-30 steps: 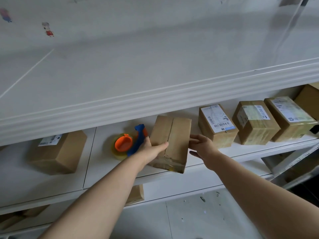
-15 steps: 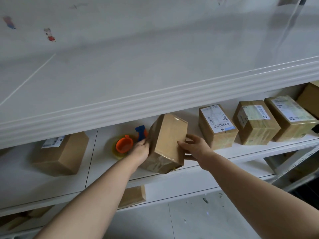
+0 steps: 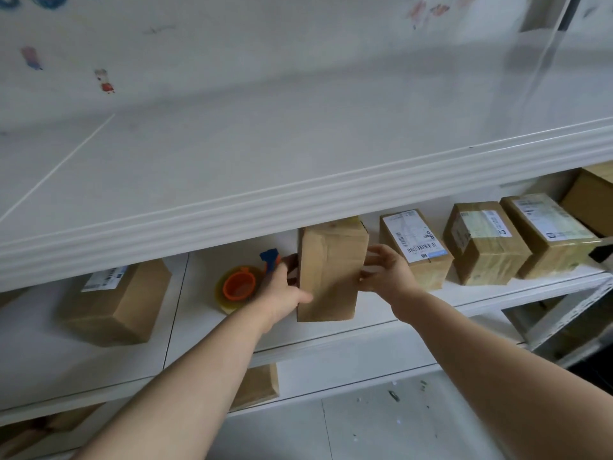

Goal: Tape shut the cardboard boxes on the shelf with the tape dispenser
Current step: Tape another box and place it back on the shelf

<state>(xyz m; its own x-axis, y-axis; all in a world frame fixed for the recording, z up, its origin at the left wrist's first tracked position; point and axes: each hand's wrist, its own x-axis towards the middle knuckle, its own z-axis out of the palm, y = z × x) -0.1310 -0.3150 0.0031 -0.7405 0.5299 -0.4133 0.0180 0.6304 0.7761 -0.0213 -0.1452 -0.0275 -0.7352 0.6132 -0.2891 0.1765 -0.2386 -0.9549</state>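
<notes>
- Left hand [image 3: 283,293] grips the box [image 3: 328,273] by its left side, thumb in front.
- Right hand [image 3: 386,275] presses spread fingers against its right side.
- The box stands upright on the shelf [image 3: 414,315], beside the tape dispenser [image 3: 240,287]. It looks light and stiff, best held by opposite sides.

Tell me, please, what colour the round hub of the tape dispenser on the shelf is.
Orange. The tape dispenser's hub shows best in the head view.

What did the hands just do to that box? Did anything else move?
Both hands tipped the middle box up from lying flat; it now stands on end. The left hand grips its left edge, the right hand presses its right side. The tape dispenser and the labelled boxes stayed put.
</notes>
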